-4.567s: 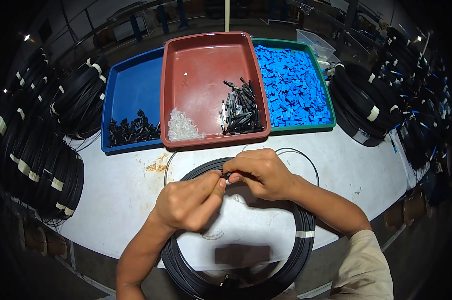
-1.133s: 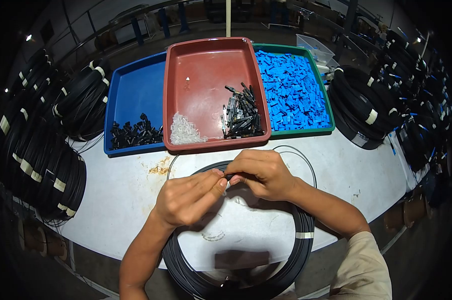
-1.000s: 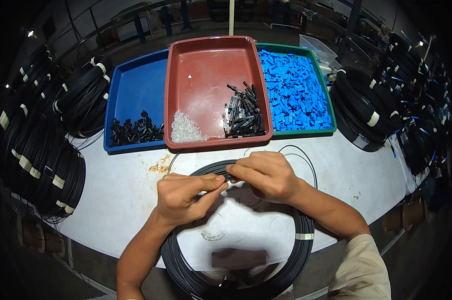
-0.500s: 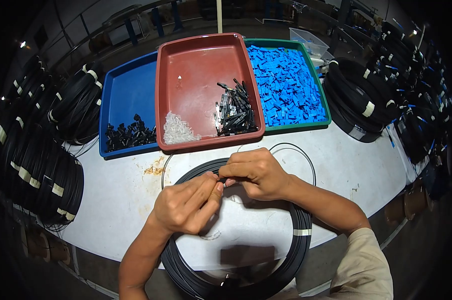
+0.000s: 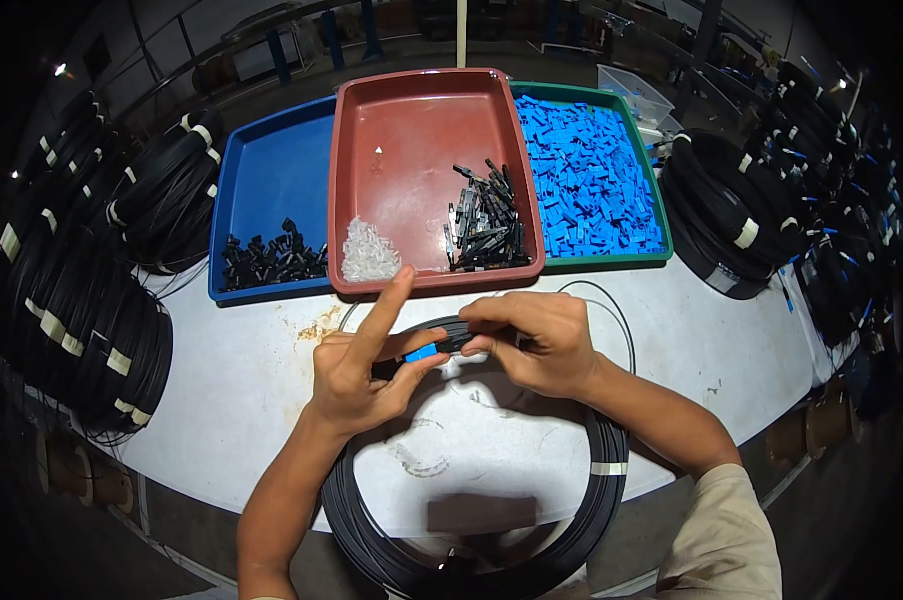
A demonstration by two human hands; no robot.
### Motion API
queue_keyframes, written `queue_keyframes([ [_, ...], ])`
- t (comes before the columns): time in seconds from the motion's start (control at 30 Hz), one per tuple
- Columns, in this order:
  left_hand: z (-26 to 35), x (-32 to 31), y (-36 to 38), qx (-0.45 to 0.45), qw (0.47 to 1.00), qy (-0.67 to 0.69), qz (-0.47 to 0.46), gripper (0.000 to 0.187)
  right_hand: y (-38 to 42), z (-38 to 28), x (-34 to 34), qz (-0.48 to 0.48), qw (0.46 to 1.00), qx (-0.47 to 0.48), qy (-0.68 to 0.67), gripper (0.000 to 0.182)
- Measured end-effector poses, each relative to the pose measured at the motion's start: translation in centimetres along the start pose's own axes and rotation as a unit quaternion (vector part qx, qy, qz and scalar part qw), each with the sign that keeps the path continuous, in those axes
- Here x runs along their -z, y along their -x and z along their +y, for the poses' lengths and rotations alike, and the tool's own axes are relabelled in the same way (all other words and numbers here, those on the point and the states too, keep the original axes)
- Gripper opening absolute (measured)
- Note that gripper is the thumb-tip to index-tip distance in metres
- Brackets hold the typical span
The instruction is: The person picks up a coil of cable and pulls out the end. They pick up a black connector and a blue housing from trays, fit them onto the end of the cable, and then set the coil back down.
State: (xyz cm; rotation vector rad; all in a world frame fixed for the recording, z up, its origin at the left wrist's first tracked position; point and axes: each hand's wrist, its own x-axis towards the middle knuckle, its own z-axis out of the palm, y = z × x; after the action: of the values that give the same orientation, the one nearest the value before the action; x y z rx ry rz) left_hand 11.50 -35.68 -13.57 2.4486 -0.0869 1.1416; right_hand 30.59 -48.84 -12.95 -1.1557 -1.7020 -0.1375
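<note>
With the left hand (image 5: 356, 375) pinching a small blue plastic connector piece (image 5: 420, 352) at frame centre, right hand (image 5: 531, 340) gripping the thin black cable end (image 5: 458, 341) against it, above the black cable coil (image 5: 601, 450).

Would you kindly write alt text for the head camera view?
Two bare hands, left hand and right hand, pinch a small blue connector piece above a black cable coil on a white table, behind which sit blue, red and green trays.
</note>
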Motion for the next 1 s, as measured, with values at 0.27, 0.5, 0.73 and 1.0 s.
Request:
queue_keyframes([
  [0.27,-0.1,-0.1,0.1,0.004,0.999,0.006,0.031,0.099,0.2,0.0,0.1,-0.006,0.999,-0.047,-0.02,0.033],
  [0.5,-0.3,-0.2,0.3,0.014,0.999,0.018,0.033,0.097,-0.2,0.3,0.1,-0.004,1.0,-0.024,0.016,0.032],
  [0.73,-0.3,-0.3,0.2,-0.006,0.999,0.018,0.038,0.094,-0.2,1.1,0.3,-0.019,0.998,0.065,0.003,0.028],
  [1.0,0.0,-0.3,0.0,-0.024,0.999,0.006,0.028,0.092,-0.2,0.7,0.1,-0.019,0.998,0.053,-0.013,0.026],
])
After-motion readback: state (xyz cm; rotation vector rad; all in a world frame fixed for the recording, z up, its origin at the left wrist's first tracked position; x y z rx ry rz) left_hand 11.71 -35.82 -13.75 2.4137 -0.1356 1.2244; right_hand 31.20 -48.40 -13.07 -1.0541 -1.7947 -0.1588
